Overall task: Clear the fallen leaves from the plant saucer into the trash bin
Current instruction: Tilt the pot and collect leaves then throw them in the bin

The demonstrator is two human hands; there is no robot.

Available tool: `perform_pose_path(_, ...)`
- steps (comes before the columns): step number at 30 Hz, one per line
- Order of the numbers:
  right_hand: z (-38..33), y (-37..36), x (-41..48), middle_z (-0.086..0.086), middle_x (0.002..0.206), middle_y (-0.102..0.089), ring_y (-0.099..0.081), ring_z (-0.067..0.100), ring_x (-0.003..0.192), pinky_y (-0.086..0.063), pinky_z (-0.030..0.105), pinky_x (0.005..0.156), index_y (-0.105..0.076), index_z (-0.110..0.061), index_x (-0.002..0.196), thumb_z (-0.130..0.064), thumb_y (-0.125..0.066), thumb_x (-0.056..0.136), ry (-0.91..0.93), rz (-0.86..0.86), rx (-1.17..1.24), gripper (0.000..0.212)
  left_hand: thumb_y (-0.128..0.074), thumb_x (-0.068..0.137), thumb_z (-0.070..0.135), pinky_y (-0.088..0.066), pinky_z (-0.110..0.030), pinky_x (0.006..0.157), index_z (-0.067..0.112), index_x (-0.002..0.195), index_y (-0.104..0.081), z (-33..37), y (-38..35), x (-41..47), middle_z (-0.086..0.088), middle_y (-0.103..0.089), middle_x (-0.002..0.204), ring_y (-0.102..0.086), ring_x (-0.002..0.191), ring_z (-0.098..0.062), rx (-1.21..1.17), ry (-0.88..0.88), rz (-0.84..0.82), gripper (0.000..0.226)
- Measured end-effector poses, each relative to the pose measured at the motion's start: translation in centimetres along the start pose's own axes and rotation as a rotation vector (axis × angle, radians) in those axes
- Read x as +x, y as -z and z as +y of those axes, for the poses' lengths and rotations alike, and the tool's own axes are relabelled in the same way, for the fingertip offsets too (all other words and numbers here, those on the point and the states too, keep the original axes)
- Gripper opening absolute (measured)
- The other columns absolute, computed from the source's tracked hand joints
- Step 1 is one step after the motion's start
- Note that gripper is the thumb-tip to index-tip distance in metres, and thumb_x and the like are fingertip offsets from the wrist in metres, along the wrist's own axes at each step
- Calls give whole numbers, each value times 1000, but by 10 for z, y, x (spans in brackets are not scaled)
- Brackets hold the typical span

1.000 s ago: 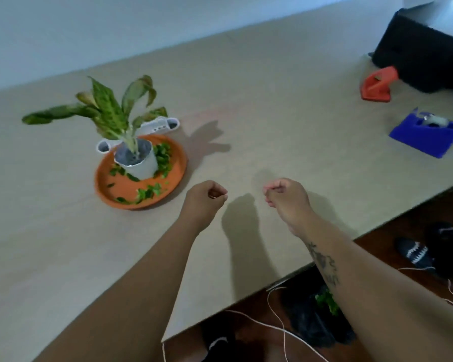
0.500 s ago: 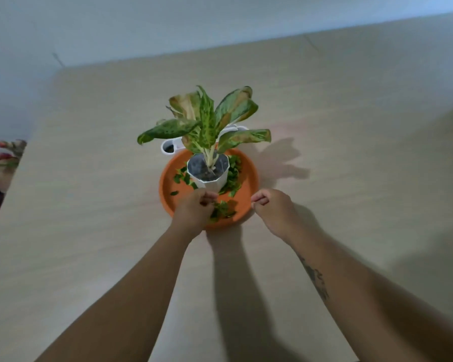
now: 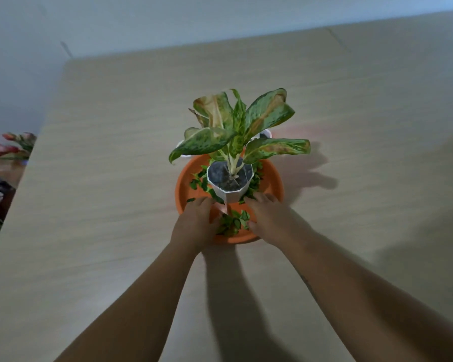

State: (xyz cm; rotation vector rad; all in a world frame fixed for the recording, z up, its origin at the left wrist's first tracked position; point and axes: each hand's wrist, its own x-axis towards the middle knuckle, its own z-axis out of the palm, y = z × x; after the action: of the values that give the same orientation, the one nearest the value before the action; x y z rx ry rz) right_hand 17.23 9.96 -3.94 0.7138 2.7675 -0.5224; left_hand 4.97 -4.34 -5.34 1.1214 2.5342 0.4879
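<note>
1. While both hands reach into the orange saucer (image 3: 180, 188) where the white pot (image 3: 230, 190) stands, the step in hand looks to me like gathering the fallen leaves. Nothing is lifted clear, so I judge the task barely begun.
2. Left of the pot, the left hand (image 3: 194, 223) lies over the saucer's near rim. Its fingers bend down among the green scraps, and I cannot tell whether they pinch a leaf or only rest there.
3. Just in front of the pot, between the two hands, sits a small heap of fallen leaves (image 3: 232, 222). More scraps ring the pot's base on both sides.
4. Right of the pot, the right hand (image 3: 270, 220) has its fingers stretched out and holds nothing. The fingertips are at the leaves beside the pot's base, and the thumb lies by the heap.
5. The next move probably calls for cupping the heap between both palms and lifting it out. The pot should not be nudged, and the plant (image 3: 236, 126) spreads its broad leaves above it.
6. Far left of the pot, beyond the edge of the table (image 3: 102, 205), some pink flowers (image 3: 8, 147) are blurred and cut off. Behind the pot, a white object (image 3: 266, 134) is mostly hidden by foliage, and I cannot name it. The trash bin is nowhere in view.
</note>
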Motion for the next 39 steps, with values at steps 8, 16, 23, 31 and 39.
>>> perform_pose_path(8,-2,-10,15,0,139,-38,-35,30,130,-44,47,99,-42,-20,138,-39,-48,91,29,-108,-58,52,-43,92,44,-22,-47,117,19,151,-22,-12,-4,26,0,-19,160,-16,147,-26,224,-38,-163,67)
perform_pose_path(16,-1,-7,13,1,119,-48,-48,23,116,-45,32,84,-56,-15,118,-37,-58,88,10,32,92,37,-48,91,40,-42,-39,93,21,128,-52,-26,-8,33,0,-54,131,-47,120,-24,282,-144,-21,42)
perform_pose_path(23,-17,-7,37,5,149,-31,-28,23,139,-29,32,109,-18,-17,150,-44,-83,64,-288,283,704,111,-58,85,31,-38,-40,85,19,117,-60,-13,-14,47,-7,-58,114,-45,106,-32,95,79,80,34)
perform_pose_path(31,-17,-13,59,-1,118,-57,-51,23,117,-48,47,95,-43,-19,115,-51,-84,49,-257,346,740,84,-50,88,27,-38,-38,78,25,102,-66,-12,-16,56,-2,-65,107,-48,97,-30,61,125,118,21)
perform_pose_path(39,-8,2,79,-6,138,-50,-52,13,126,-50,40,100,-30,-27,140,-68,-81,39,-191,295,885,120,-53,89,29,-38,-37,86,25,101,-64,-8,5,46,0,-61,106,-48,103,-25,215,-4,-33,18)
